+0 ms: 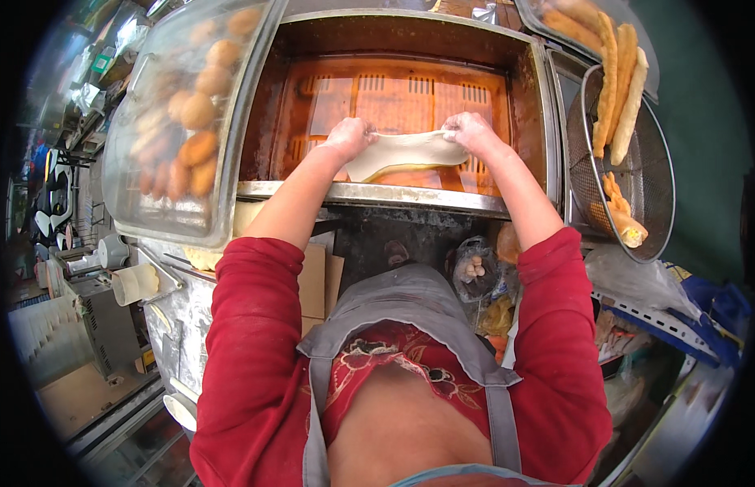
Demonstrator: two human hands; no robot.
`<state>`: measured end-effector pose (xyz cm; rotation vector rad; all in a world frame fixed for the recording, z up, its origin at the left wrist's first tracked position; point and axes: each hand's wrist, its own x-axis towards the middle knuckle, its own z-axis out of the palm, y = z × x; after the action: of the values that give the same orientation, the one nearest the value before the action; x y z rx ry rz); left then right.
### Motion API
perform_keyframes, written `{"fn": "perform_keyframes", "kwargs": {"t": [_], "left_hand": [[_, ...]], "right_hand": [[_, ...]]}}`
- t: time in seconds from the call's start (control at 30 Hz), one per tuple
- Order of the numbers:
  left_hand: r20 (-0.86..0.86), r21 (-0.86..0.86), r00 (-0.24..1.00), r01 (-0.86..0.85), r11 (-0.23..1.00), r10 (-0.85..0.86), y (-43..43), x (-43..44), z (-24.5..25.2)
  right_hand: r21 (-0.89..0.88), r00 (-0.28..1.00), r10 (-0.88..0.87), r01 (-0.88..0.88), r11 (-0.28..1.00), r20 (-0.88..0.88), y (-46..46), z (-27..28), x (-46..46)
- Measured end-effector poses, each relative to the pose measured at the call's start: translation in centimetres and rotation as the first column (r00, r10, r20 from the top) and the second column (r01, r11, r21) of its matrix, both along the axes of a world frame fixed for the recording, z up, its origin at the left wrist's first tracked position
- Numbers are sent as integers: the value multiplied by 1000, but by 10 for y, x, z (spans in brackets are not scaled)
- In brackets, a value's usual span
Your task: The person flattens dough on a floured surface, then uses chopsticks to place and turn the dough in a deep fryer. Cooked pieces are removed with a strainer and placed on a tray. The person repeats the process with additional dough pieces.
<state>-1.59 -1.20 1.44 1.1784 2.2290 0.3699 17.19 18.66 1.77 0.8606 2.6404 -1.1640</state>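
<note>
A thin sheet of raw dough [408, 151] hangs stretched between my two hands over a rectangular metal fryer [377, 193] of orange-brown oil. My left hand [351, 137] pinches its left upper corner, and my right hand [468, 130] pinches the right upper corner. The sheet sags towards me, its lower edge low over the fryer's near side; whether it touches the oil I cannot tell. Slotted plates show beneath the oil.
Left of the fryer stands a clear plastic cover [170, 67] over fried dough balls. To the right, a wire mesh basket [651, 182] holds long fried dough sticks [624, 85] and a filled roll [627, 225]. A floury work surface [195, 316] lies at lower left.
</note>
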Motion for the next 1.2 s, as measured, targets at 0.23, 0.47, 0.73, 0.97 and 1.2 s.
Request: {"fn": "perform_keyframes", "kwargs": {"t": [0.23, 0.47, 0.73, 0.97, 1.2], "left_hand": [[-7, -103, 994, 107, 989, -108, 5, -20, -22], [-89, -112, 971, 213, 971, -223, -3, -40, -29], [-161, -104, 959, 220, 970, -235, -1, -47, -41], [-205, 18, 962, 188, 982, -181, -2, -51, -48], [-118, 75, 990, 91, 993, -81, -1, -54, -46]], "right_hand": [[82, 993, 109, -112, 990, 38, 9, -23, -5], [249, 989, 92, -118, 961, 114, 16, -23, -5], [381, 981, 170, -191, 904, 87, 22, -33, -15], [394, 995, 99, -82, 915, -24, 25, -44, -18], [264, 999, 51, -47, 963, -10, 26, -52, -23]]}}
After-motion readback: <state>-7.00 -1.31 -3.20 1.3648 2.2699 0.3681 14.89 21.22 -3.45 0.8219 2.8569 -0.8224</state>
